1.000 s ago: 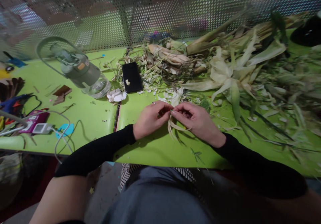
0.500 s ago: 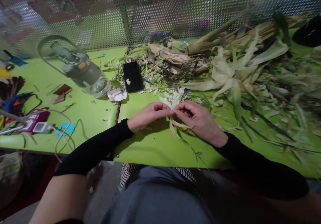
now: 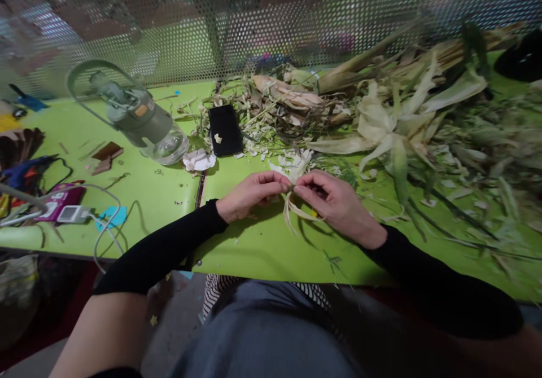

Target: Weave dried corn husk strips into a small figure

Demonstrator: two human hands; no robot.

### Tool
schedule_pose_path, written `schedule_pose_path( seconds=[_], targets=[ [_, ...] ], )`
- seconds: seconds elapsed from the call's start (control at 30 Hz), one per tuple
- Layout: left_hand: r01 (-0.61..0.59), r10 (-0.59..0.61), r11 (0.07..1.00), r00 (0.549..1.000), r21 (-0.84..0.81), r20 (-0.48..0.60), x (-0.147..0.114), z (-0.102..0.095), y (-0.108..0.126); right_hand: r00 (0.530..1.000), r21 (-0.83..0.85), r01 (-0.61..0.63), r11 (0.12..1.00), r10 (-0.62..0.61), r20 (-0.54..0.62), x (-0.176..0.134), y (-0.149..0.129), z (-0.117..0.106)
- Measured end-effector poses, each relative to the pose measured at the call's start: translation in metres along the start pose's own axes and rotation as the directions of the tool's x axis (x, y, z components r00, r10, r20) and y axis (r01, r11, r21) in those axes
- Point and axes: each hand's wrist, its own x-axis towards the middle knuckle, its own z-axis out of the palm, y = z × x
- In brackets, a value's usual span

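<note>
Between my hands is a small bundle of pale corn husk strips (image 3: 298,166), fanned out above my fingertips and hanging in thin tails below them. My left hand (image 3: 257,193) pinches the bundle's middle from the left with thumb and forefinger. From the right, my right hand (image 3: 334,203) pinches the same spot, fingers curled in. The two sets of fingertips nearly touch, hiding the point where the strips come together. A bit of yellow shows beside the right hand's fingers; I cannot make out what it is.
A black phone (image 3: 226,131) lies ahead, left of heaped husk scraps (image 3: 292,101). Large opened corn husks (image 3: 393,124) spread at the right. A tilted-looking water bottle (image 3: 144,121), crumpled tissue (image 3: 199,160) and a purple power strip (image 3: 61,203) with cables occupy the left. Behind stands perforated mesh (image 3: 178,28).
Both hands stay at nearly the same place, still pinching the husk bundle. Its lower tails have shifted slightly and hang closer together. The view has moved a little.
</note>
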Motion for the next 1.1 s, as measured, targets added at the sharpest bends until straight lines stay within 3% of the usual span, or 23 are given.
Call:
schedule_pose_path(
  seconds=[0.1,0.3,0.6,0.77,1.0,1.1],
  targets=[
    [0.023,-0.023,1.0,1.0,0.001,0.017,0.0,0.0,0.0,1.0,-0.012,0.008,1.0,-0.008,0.004,0.0,0.001,0.001],
    [-0.135,0.138,0.978,0.99,0.161,-0.003,0.001,0.0,-0.006,1.0,0.002,0.005,1.0,-0.005,0.012,-0.001,0.0,0.001],
    [-0.202,0.224,0.91,0.974,0.362,-0.021,0.002,-0.001,-0.004,0.999,0.009,0.021,1.0,-0.022,0.045,0.0,-0.003,0.0],
    [-0.252,0.291,0.876,0.956,0.411,-0.035,0.001,-0.001,-0.004,0.998,0.012,0.004,1.0,-0.005,0.067,0.001,0.002,0.003],
    [-0.26,0.292,0.904,0.955,0.34,-0.046,0.004,-0.006,-0.006,0.998,0.025,-0.018,1.0,0.016,0.061,0.001,0.003,-0.001],
    [-0.282,0.332,0.841,0.943,0.461,-0.03,0.007,-0.013,-0.006,0.995,0.124,-0.065,0.99,0.056,0.078,0.001,0.002,-0.005]
  ],
)
